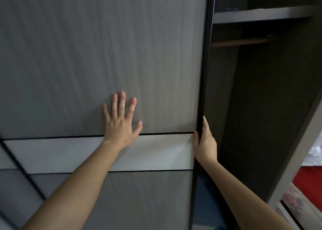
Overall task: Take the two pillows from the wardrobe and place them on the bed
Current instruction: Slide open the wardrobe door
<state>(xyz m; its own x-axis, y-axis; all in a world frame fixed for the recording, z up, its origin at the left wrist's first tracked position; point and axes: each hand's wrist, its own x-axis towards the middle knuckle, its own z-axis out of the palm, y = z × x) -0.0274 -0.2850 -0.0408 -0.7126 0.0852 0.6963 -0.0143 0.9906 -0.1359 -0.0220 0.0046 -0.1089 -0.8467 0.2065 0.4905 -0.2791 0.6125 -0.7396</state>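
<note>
A grey wood-grain sliding wardrobe door (104,46) with a white band fills the left and middle. My left hand (120,123) lies flat on the door with its fingers spread. My right hand (204,142) is wrapped around the door's dark right edge (205,64). To the right the wardrobe interior (270,99) stands open and dark. A bluish thing (207,203) shows low inside, behind the door's edge; I cannot tell whether it is a pillow. A corner of the bed (308,182) with a red cover shows at the far right.
Inside the wardrobe a grey shelf (261,15) runs across the top, with a wooden hanging rail (242,41) under it. The wardrobe's light side panel (299,151) stands between the opening and the bed. A floral cloth (294,201) lies below the red cover.
</note>
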